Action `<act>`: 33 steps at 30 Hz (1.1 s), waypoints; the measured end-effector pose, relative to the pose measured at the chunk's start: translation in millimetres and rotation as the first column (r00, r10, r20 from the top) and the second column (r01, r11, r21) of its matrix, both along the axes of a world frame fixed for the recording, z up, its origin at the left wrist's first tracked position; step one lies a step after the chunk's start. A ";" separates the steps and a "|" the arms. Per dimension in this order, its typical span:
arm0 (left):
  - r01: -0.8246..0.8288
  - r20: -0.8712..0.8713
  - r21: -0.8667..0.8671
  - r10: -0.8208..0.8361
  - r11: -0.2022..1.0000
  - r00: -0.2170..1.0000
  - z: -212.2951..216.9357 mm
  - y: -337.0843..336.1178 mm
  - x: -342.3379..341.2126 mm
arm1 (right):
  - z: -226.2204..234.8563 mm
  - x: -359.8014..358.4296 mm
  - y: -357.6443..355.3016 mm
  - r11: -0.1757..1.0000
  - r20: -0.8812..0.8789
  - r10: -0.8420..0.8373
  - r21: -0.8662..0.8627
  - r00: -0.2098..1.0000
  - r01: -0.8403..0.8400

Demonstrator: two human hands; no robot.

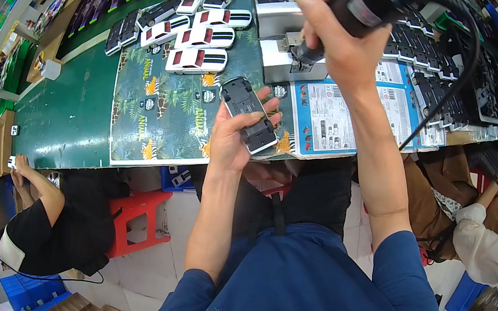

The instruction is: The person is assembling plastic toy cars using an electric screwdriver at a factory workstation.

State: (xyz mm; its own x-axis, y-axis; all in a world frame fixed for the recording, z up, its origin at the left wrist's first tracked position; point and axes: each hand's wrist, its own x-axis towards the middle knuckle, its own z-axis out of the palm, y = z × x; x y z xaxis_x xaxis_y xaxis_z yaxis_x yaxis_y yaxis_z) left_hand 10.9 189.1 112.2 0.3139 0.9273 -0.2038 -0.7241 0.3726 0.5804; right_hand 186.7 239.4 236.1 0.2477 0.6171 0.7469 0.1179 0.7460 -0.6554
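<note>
My left hand (235,137) holds a toy car (247,115) upside down, its dark underside facing up, just above the near edge of the green bench (66,113). My right hand (339,36) is raised and grips a black powered screwdriver (364,4) with a black cable (451,90) looping down to the right. The tool's tip points down toward a grey metal fixture (284,14), apart from the car.
Several white toy cars with red roofs (199,37) lie on a leaf-patterned mat (164,116). Blue printed cards (334,113) and rows of dark car parts (446,63) lie at right. One person sits at lower left (24,217), another at right (480,218). A red stool (139,210) stands below.
</note>
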 end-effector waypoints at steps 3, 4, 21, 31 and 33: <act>-0.003 -0.004 0.010 0.003 1.000 1.000 -2.9 -0.3 -0.7 | 3.4 -5.8 0.9 0.993 0.093 0.000 -0.117 0.996 0.011; 0.001 -0.013 0.008 -0.001 1.000 1.000 -3.3 0.0 -1.1 | 4.2 -3.5 -4.0 0.979 0.073 0.051 -0.198 0.996 -0.035; -0.069 -0.005 -0.020 0.069 0.997 0.998 -12.6 8.6 2.1 | -33.0 -31.9 -84.4 0.852 -0.430 0.383 -0.177 0.818 -0.492; -0.038 0.055 -0.125 0.045 0.991 0.997 -15.0 9.7 -1.0 | -45.6 -36.8 -82.0 0.853 -0.194 0.448 -0.202 0.873 -0.482; -0.051 0.037 -0.125 0.056 0.991 0.998 -11.5 8.2 -1.5 | -47.4 -37.2 -82.2 0.853 -0.214 0.448 -0.186 0.868 -0.487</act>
State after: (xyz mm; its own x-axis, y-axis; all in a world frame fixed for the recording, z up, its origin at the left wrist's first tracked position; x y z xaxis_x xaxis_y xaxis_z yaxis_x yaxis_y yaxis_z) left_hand 9.4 197.3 100.8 0.2752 0.9112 -0.3064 -0.7667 0.4003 0.5019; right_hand 149.6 157.2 188.7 -0.0117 0.8363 0.5482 -0.3257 0.5151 -0.7928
